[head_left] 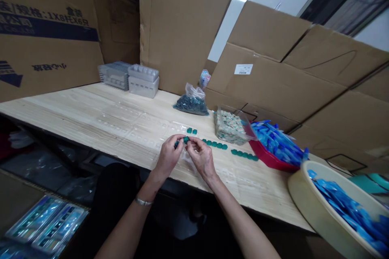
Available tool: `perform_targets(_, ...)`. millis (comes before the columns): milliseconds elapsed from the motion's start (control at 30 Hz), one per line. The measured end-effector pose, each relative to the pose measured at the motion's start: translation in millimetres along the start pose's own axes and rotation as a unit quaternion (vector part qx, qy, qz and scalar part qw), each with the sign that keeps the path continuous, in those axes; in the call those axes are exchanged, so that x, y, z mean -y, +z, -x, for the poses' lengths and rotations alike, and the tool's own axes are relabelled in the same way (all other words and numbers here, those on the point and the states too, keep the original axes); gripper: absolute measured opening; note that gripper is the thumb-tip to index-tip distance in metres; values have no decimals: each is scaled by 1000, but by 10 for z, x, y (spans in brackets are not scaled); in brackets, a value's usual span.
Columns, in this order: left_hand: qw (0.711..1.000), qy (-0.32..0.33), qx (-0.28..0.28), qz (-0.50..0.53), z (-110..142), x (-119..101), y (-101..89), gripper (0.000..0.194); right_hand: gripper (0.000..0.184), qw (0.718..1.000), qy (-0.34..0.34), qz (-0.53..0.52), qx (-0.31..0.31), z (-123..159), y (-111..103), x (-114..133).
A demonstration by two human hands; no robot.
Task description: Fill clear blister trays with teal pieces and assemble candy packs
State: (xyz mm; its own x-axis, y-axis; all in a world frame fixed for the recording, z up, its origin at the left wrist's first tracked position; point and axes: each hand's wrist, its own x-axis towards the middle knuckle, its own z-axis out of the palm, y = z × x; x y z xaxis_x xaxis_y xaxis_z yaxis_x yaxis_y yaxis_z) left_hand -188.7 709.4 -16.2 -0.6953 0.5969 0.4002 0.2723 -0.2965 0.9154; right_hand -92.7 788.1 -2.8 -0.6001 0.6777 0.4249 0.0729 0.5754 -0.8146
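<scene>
My left hand (169,154) and my right hand (201,156) meet over the front part of the table. Between their fingertips they pinch a small dark green piece (186,139), faceted like a gem; its exact kind I cannot tell. A darker bit shows by the left fingers, too small to name. Just beyond the hands sit two similar green pieces (191,131). To the right, more of them form a row (214,144), and another row (244,154) lies farther right. Clear plastic trays (142,123), hard to make out, lie flat on the wood around and left of the hands.
Behind stand stacked clear trays (143,81), a bag of dark green pieces (191,104) and a clear tub of small pale pieces (231,126). A red basin (273,158) and a cream tub (299,188) hold blue packets. Cardboard boxes (273,77) wall the back. Packed trays (45,222) sit lower left.
</scene>
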Motion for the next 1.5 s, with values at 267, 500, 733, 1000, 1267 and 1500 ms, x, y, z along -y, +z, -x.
perform_targets(267, 999, 16, 4, -30, -29, 65, -28, 20, 19, 998, 16, -41, 34, 12, -27, 24)
perform_targets(500, 998, 23, 45, -38, -31, 94, -52, 20, 25, 961, 170, -209, 68, -83, -96, -25)
perform_targets(733, 998, 47, 24, -46, -42, 134, -66, 16, 26, 955, 191, -207, 96, -199, -152, -10)
perform_targets(1000, 994, -37, -47, -91, -143, 122, -333, 14, 13, 990, -71, 96, 72, -796, -175, -357)
perform_targets(1267, 991, -108, -39, 67, -141, 66, -312, 17, 19, 934, -187, 258, 159, -1066, -4, -615)
perform_targets(1500, 845, -251, -53, 469, -177, 24, -287, 18, 27, 883, -200, 350, 241, -1095, 76, -642)
